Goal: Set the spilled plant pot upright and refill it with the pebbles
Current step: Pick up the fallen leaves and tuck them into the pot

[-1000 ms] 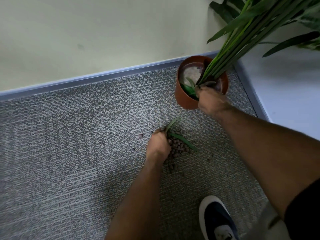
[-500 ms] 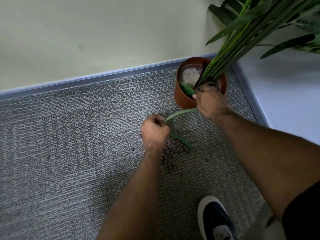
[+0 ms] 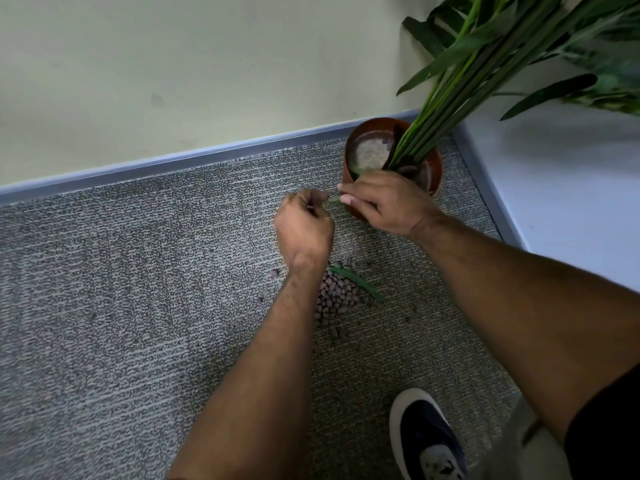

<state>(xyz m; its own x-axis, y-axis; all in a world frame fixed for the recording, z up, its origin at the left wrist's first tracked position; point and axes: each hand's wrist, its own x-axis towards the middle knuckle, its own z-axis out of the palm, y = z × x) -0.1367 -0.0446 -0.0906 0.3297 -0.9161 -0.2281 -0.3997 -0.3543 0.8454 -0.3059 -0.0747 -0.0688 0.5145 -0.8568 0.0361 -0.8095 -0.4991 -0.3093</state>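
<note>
The brown plant pot (image 3: 433,173) stands upright on the carpet in the corner, with long green stems (image 3: 446,109) leaning up to the right and a pale filling (image 3: 370,154) showing inside. Spilled brown pebbles (image 3: 334,299) lie in a small heap on the carpet below my hands. My left hand (image 3: 304,230) is raised above the heap, fist closed on a loose green leaf (image 3: 334,199). My right hand (image 3: 384,202) is in front of the pot's near rim, its fingertips pinching the leaf's other end. A second leaf (image 3: 356,283) lies on the pebbles.
Grey carpet (image 3: 138,306) runs to a grey skirting strip (image 3: 207,161) below a pale green wall. A white surface (image 3: 561,209) closes the right side behind the pot. My dark shoe (image 3: 426,434) stands at the bottom right. A few stray pebbles (image 3: 274,273) lie apart from the heap.
My left hand rose from the pebble heap with a leaf and moved toward the pot. My right hand let go of the stems and came forward to meet it at the leaf.
</note>
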